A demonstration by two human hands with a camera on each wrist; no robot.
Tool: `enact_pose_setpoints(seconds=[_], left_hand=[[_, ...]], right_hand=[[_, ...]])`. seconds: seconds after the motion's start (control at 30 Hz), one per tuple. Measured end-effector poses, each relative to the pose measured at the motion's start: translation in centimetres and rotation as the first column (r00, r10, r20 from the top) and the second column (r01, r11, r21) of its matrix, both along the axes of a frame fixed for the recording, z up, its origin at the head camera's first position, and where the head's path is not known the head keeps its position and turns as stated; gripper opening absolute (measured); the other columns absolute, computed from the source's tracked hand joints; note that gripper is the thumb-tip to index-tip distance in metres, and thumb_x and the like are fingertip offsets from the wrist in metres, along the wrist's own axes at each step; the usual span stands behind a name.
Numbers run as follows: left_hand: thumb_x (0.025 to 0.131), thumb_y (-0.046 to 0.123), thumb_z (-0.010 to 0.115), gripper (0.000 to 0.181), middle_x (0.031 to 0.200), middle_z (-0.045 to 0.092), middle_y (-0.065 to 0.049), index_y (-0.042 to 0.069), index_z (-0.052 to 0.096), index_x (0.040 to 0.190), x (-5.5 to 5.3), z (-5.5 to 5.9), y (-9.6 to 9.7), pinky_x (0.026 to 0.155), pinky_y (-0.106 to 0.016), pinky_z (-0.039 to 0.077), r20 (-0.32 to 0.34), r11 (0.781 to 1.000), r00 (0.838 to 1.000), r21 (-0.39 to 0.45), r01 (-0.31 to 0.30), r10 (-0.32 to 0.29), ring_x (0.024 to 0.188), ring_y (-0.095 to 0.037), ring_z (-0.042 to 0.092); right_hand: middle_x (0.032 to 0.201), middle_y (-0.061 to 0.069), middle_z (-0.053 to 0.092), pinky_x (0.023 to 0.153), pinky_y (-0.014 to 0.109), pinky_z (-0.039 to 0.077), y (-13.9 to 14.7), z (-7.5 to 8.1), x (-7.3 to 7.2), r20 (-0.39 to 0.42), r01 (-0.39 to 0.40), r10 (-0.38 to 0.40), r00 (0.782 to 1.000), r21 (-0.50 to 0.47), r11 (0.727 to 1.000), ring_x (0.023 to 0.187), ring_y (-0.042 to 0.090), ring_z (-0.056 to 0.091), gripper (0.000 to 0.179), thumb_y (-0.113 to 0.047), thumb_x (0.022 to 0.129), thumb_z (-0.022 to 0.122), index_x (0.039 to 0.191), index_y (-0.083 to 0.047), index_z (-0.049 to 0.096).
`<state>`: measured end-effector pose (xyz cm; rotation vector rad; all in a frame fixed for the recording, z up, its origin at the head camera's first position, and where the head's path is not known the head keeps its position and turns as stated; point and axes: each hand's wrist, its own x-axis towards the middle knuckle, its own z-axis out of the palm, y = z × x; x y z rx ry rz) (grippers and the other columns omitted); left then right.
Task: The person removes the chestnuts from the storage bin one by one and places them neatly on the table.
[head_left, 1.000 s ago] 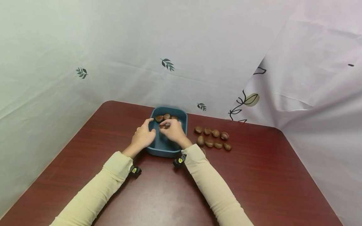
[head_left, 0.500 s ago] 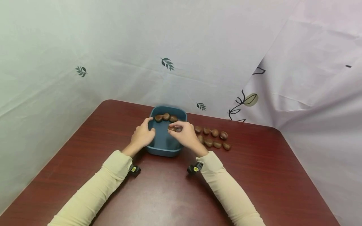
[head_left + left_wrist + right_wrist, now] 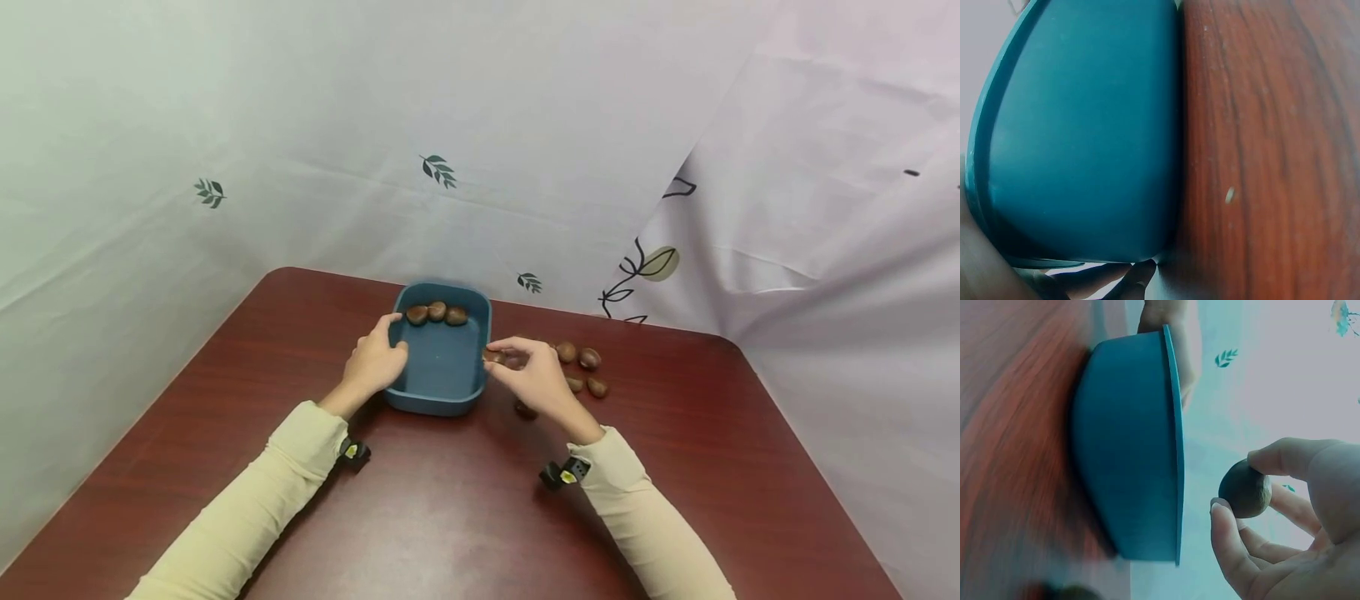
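A blue rectangular box point(image 3: 442, 362) stands on the table, with three brown chestnuts point(image 3: 437, 311) side by side at its far end. My left hand point(image 3: 372, 362) grips the box's left wall, the thumb over the rim; the left wrist view shows fingers point(image 3: 1091, 281) behind the wall. Just past the box's right rim, my right hand point(image 3: 538, 382) pinches one chestnut point(image 3: 1244, 489) between thumb and fingertip. The right wrist view has that chestnut beyond the level of the rim, apart from the box wall.
Right of the box, several chestnuts point(image 3: 590, 359) lie on the dark red table point(image 3: 712, 450), partly hidden behind my right hand. One chestnut point(image 3: 526, 409) lies closer, below that hand. White cloth point(image 3: 337, 217) with leaf prints hangs behind the table.
My right hand has moved right, from over the box to beyond its right rim, carrying the chestnut. The left hand has stayed on the box.
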<state>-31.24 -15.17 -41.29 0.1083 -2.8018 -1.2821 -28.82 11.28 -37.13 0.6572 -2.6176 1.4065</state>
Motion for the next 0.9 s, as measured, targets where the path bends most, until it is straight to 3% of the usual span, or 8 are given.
enact_pose_setpoints(seconds=[0.37, 0.63, 0.9], left_hand=[[0.098, 0.023, 0.044, 0.059, 0.059, 0.05, -0.01, 0.019, 0.031, 0.156, 0.0, 0.2, -0.1, 0.044, -0.034, 0.031, -0.007, 1.0, 1.0, 0.008, 0.015, -0.015, 0.044, -0.019, 0.034], [0.098, 0.024, 0.043, 0.059, 0.065, 0.051, -0.012, 0.02, 0.031, 0.156, 0.1, 0.1, -0.2, 0.046, -0.035, 0.032, 0.0, 1.0, 1.0, 0.006, 0.012, -0.012, 0.047, -0.02, 0.036], [0.099, 0.024, 0.044, 0.058, 0.069, 0.053, -0.012, 0.02, 0.032, 0.155, 0.2, 0.1, 0.0, 0.048, -0.036, 0.033, -0.001, 1.0, 1.0, 0.0, 0.006, -0.006, 0.048, -0.02, 0.037]], right_hand=[[0.089, 0.007, 0.072, 0.056, 0.025, 0.05, 5.1, -1.3, 1.3, 0.05, 0.131, -0.132, 0.99, 0.025, 0.991, 0.071, 0.019, 0.067, 0.024, -0.011, 0.083, 0.079, 0.107, -0.008, 0.075], [0.091, 0.012, 0.072, 0.056, 0.038, 0.057, 7.6, -2.7, 1.7, 0.179, 0.153, -0.151, 0.972, 0.001, 0.988, 0.072, 0.023, 0.071, 0.023, -0.005, 0.083, 0.077, 0.106, -0.003, 0.073], [0.085, 0.011, 0.07, 0.054, 0.038, 0.056, 8.6, -3.8, 2.1, 0.199, 0.162, -0.163, 0.966, 0.019, 0.987, 0.068, 0.029, 0.069, 0.024, -0.003, 0.081, 0.078, 0.105, 0.0, 0.072]])
